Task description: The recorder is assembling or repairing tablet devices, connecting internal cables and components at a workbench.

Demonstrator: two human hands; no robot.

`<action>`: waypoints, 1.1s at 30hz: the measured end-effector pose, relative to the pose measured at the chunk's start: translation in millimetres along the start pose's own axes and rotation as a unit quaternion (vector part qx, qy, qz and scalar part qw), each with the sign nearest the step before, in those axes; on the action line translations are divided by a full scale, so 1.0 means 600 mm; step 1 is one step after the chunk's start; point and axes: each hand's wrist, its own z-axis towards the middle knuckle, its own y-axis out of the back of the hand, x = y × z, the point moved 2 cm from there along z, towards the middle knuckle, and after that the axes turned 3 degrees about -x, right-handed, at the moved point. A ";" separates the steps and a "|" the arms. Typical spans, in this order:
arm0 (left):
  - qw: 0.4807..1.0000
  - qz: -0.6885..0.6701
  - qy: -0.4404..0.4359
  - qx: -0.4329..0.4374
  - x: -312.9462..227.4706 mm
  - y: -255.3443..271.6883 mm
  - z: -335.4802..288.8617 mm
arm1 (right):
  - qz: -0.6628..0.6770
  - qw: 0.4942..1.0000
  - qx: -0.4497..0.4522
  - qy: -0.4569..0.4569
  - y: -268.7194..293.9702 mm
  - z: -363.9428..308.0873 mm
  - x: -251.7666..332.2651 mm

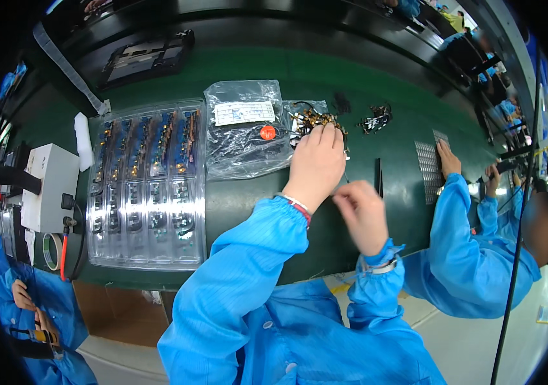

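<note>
My left hand (317, 163) reaches over a pile of small dark cables with gold-coloured ends (312, 119), its fingers bent close together on the near side of the pile. Whatever lies under those fingertips is hidden. Just below and to the right, my right hand (364, 215) is closed, thumb against the fingers, slightly blurred; what it pinches is too small to name. A clear plastic bag (242, 151) with a white label and an orange round sticker lies left of the pile. Black tweezers (379, 178) rest to the right of my hands.
On the left sits a clear plastic tray (147, 253) with rows of small boards. Beyond it are a white box (49, 186) and a tape roll (52, 250). A dark bunch of small parts (376, 119) lies far right. A co-worker's hand (447, 159) touches a gridded sheet (427, 168).
</note>
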 end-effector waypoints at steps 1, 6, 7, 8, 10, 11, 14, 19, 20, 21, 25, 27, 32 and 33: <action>1.000 0.017 -0.007 0.018 -0.003 -0.014 0.002 | 0.006 1.000 -0.015 -0.021 0.019 0.016 -0.002; 0.998 0.056 0.013 0.001 0.005 -0.061 -0.009 | 0.002 0.994 -0.057 0.088 0.039 0.145 -0.030; 0.997 0.067 0.022 0.026 0.004 -0.057 -0.008 | 0.001 0.994 -0.039 0.101 0.030 0.173 -0.048; 0.995 0.077 0.030 0.051 0.004 -0.058 -0.009 | -0.002 0.993 -0.022 0.112 0.019 0.195 -0.068; 0.994 0.088 0.015 0.058 0.008 -0.064 -0.011 | -0.023 0.993 0.010 0.113 -0.003 0.231 -0.109; 0.994 0.086 0.020 0.062 0.008 -0.060 -0.010 | -0.046 0.991 0.042 0.116 -0.014 0.241 -0.119; 0.992 0.091 0.032 0.076 0.011 -0.058 -0.011 | -0.036 0.988 0.055 0.137 -0.039 0.251 -0.135; 0.991 0.079 0.050 0.100 0.014 -0.056 -0.002 | -0.028 0.986 0.061 0.155 -0.040 0.249 -0.126; 0.990 0.074 0.057 0.107 0.014 -0.055 -0.002 | -0.028 0.986 0.062 0.153 -0.041 0.248 -0.127; 0.990 0.073 0.058 0.109 0.014 -0.056 -0.003 | -0.029 0.983 0.076 0.162 -0.044 0.249 -0.128; 0.991 0.088 0.056 0.088 0.013 -0.060 -0.007 | -0.042 0.981 0.077 0.173 -0.046 0.248 -0.133; 0.991 0.092 0.055 0.081 0.011 -0.061 -0.007 | -0.031 0.986 0.071 0.144 -0.041 0.246 -0.130; 0.992 0.087 0.057 0.077 0.010 -0.058 -0.008 | 0.013 0.992 0.099 0.080 -0.040 0.244 -0.127; 0.991 0.088 0.057 0.077 0.011 -0.058 -0.009 | 0.009 0.991 0.102 0.091 -0.041 0.244 -0.128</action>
